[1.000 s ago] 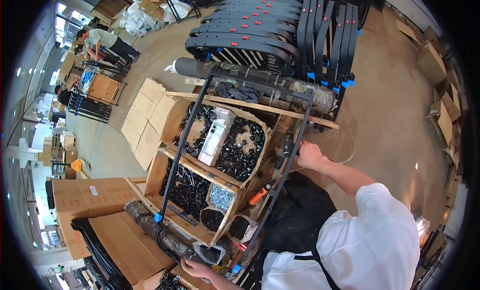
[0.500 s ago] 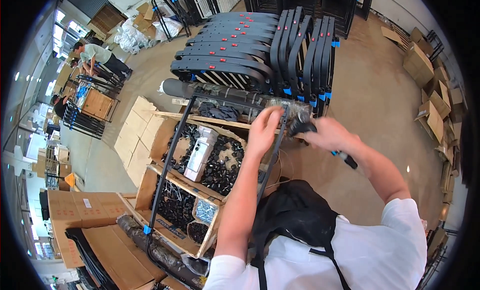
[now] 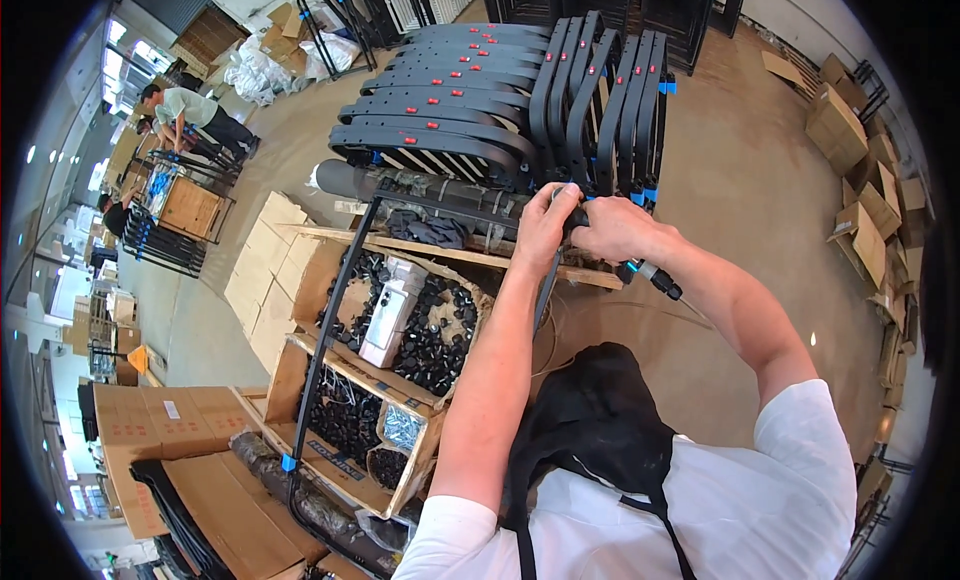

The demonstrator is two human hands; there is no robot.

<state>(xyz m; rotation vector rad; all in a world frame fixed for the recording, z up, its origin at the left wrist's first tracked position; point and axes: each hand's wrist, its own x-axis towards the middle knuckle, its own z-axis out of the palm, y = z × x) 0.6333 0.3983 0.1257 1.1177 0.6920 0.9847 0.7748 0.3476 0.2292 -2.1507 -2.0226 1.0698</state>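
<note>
A black tubular metal frame (image 3: 335, 305) lies across the open boxes, with a blue piece on its near left corner. My left hand (image 3: 543, 230) is closed around the far right corner of this frame. Right beside it, my right hand (image 3: 618, 230) grips an air screwdriver (image 3: 655, 277), a dark tool with a blue ring and a thin hose at its rear. The front of the tool meets the frame next to my left fingers. Both hands hide the exact contact point.
Beneath the frame, wooden-edged boxes hold black plastic parts (image 3: 435, 345), a grey-white case (image 3: 392, 315) and silver screws (image 3: 402, 427). Dark curved panels (image 3: 430, 130) stand stacked ahead. Cardboard boxes (image 3: 835, 125) line the right side. People (image 3: 185, 115) work at the far left.
My right hand has brought the screwdriver leftward and slightly up, against the frame corner by my left hand. My left hand has shifted slightly right, its fingers now closed on the corner.
</note>
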